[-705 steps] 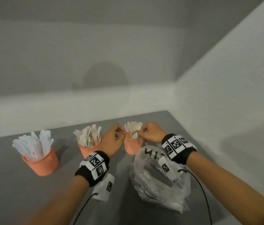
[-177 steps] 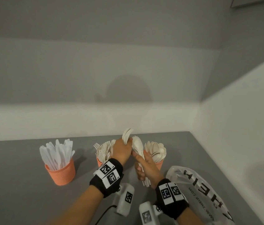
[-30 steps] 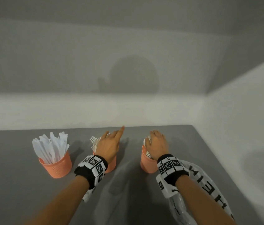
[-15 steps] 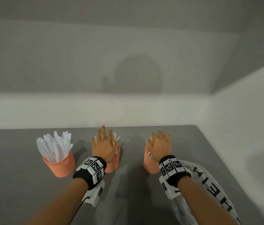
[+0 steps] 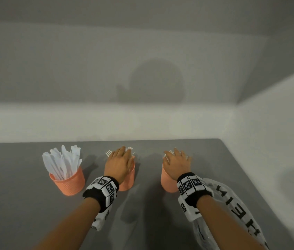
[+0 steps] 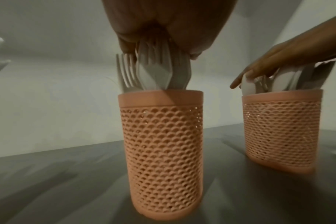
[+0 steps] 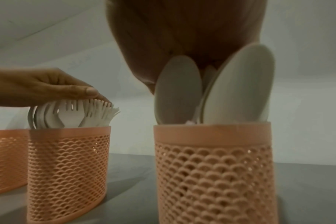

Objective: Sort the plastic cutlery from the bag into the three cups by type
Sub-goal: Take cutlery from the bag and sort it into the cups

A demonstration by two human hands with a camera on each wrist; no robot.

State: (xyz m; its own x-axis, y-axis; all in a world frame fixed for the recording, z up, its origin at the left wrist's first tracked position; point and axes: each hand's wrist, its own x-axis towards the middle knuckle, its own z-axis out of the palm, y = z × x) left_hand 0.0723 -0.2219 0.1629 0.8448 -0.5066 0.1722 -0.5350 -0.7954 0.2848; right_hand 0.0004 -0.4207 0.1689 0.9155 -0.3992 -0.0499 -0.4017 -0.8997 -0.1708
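Note:
Three orange mesh cups stand in a row on the grey table. The left cup (image 5: 69,183) holds several white knives (image 5: 62,162). My left hand (image 5: 120,164) lies flat, palm down, on the white forks (image 6: 153,72) in the middle cup (image 6: 162,151). My right hand (image 5: 177,164) rests flat with straight fingers on the white spoons (image 7: 238,87) in the right cup (image 7: 215,171). The clear plastic bag (image 5: 233,210) with black lettering lies at the lower right, under my right forearm.
A pale wall (image 5: 142,121) runs behind the table and another wall (image 5: 269,141) closes off the right side. Grey table surface (image 5: 16,204) extends left of and in front of the cups.
Both hands have settled lower onto the cutlery tops, fingers drawn closer together than half a second ago. The cups and the bag have stayed in place.

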